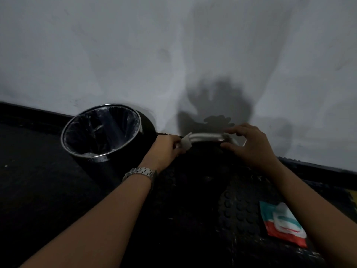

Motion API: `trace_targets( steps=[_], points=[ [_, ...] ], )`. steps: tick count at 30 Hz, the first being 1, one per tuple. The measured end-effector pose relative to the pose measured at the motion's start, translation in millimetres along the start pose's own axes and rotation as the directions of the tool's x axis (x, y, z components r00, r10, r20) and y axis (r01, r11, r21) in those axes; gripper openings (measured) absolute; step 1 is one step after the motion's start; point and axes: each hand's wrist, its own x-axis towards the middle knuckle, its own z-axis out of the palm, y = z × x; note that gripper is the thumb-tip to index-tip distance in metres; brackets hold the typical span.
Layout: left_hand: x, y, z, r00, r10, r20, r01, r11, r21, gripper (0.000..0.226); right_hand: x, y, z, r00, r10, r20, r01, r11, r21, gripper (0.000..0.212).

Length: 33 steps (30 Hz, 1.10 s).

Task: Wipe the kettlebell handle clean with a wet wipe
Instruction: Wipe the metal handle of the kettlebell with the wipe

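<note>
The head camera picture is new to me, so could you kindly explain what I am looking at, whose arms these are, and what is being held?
There is no machine here: a person wears one wide-angle camera on the head, looking forward and down, so both bare arms reach in from the bottom edge.

The left hand, with a metal watch on its wrist, pinches a white wet wipe against the left end of the pale kettlebell handle. The right hand steadies the right end, its grip a curl of fingers above and thumb below. The kettlebell's body below is too dark to make out.

On the dark studded floor mat lies a wet wipe packet, near the right forearm. To the left stands a round black bin with a clear liner, against the pale wall.
</note>
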Motion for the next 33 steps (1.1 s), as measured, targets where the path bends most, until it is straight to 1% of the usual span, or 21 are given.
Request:
trace_targets(
  steps=[2, 5, 7, 10, 12, 15, 16, 17, 18, 20, 23, 24, 26, 28, 30, 32, 33],
  points=[
    [1, 2, 1, 1.000, 0.011, 0.003, -0.011, 1.000, 0.006, 0.017, -2, 3, -3, 1.000, -0.002, -0.020, 0.002, 1.000, 0.002, 0.038],
    [4, 8, -2, 0.998, 0.045, -0.034, -0.043, 0.998, 0.049, 0.019, -2, 4, -6, 1.000, 0.004, -0.021, -0.004, 1.000, 0.013, 0.039],
    [2, 7, -2, 1.000, 0.011, -0.029, -0.010, 1.000, 0.028, 0.019, -3, 4, -6, 1.000, 0.013, -0.007, -0.012, 0.999, 0.042, 0.040],
    [-2, 4, 2, 0.997, -0.069, 0.014, 0.069, 0.997, 0.017, 0.014, -5, 2, -5, 1.000, 0.021, 0.005, -0.022, 0.997, 0.070, 0.040],
    [1, 6, -1, 0.996, -0.078, 0.033, 0.077, 0.996, 0.033, 0.014, -5, 1, -6, 1.000, 0.023, 0.007, -0.023, 0.997, 0.076, 0.040],
    [8, 16, -13, 0.997, -0.027, 0.067, 0.025, 0.999, 0.040, 0.009, -6, 4, -10, 1.000, 0.018, 0.009, -0.019, 0.998, 0.064, 0.040],
    [11, 18, -16, 0.997, 0.000, 0.082, -0.006, 0.997, 0.072, 0.009, -6, 4, -11, 1.000, 0.019, 0.009, -0.020, 0.998, 0.060, 0.040],
    [13, 19, -18, 0.995, 0.020, 0.101, -0.033, 0.992, 0.120, 0.014, -6, 5, -12, 1.000, 0.024, 0.008, -0.024, 0.998, 0.060, 0.040],
    [14, 18, -18, 0.991, 0.027, 0.130, -0.048, 0.985, 0.163, 0.018, -6, 5, -12, 1.000, 0.030, 0.007, -0.030, 0.998, 0.062, 0.040],
    [14, 13, -18, 0.977, 0.003, 0.214, -0.044, 0.981, 0.188, 0.019, -6, 3, -12, 0.999, 0.036, 0.006, -0.036, 0.997, 0.063, 0.038],
    [15, 9, -17, 0.940, -0.067, 0.334, 0.030, 0.993, 0.114, 0.019, -6, -1, -9, 0.999, 0.045, 0.008, -0.046, 0.997, 0.070, 0.036],
    [16, 10, -18, 0.935, -0.083, 0.346, 0.055, 0.994, 0.091, 0.021, -7, -2, -9, 0.999, 0.046, 0.010, -0.047, 0.996, 0.077, 0.035],
    [17, 16, -22, 0.931, -0.092, 0.353, 0.055, 0.992, 0.113, 0.026, -8, -4, -8, 0.999, 0.043, 0.015, -0.044, 0.995, 0.090, 0.034],
    [19, 19, -26, 0.930, -0.065, 0.361, -0.006, 0.981, 0.193, 0.026, -9, -5, -7, 0.999, 0.037, 0.022, -0.039, 0.995, 0.095, 0.032],
    [21, 21, -30, 0.928, -0.043, 0.371, -0.059, 0.964, 0.260, 0.020, -9, -5, -6, 0.999, 0.031, 0.024, -0.033, 0.996, 0.087, 0.032],
    [20, 18, -27, 0.929, -0.055, 0.366, -0.053, 0.959, 0.279, 0.020, -10, -5, -3, 0.999, 0.033, 0.015, -0.034, 0.996, 0.082, 0.031],
    [17, 15, -23, 0.931, -0.077, 0.358, -0.027, 0.960, 0.278, 0.022, -10, -5, -2, 0.999, 0.031, 0.010, -0.032, 0.996, 0.084, 0.031]
  ],
)
